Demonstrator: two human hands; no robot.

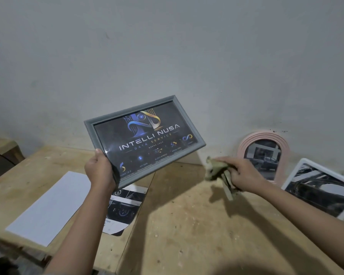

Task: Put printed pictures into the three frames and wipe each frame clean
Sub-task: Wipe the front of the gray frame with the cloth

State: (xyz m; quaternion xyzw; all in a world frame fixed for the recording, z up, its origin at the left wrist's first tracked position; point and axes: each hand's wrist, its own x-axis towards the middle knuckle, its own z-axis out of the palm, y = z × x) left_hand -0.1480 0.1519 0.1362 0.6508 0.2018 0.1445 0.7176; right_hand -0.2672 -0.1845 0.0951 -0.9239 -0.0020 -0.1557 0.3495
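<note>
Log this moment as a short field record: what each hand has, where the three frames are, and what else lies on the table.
left hand: grips grey frame at its lower left corner, raised off the table, logo print inside
right hand: holds crumpled cloth beside the frame, not touching it
pink arched frame: upright against the wall, picture inside
white frame: leaning at far right, picture inside
wooden table: blank white sheet, loose print

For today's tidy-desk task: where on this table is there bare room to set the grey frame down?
Bare wood lies in the middle of the table, between the printed sheet and the white frame, in front of the right hand. The left side is taken by the white paper; the back right is crowded by the pink frame.
</note>
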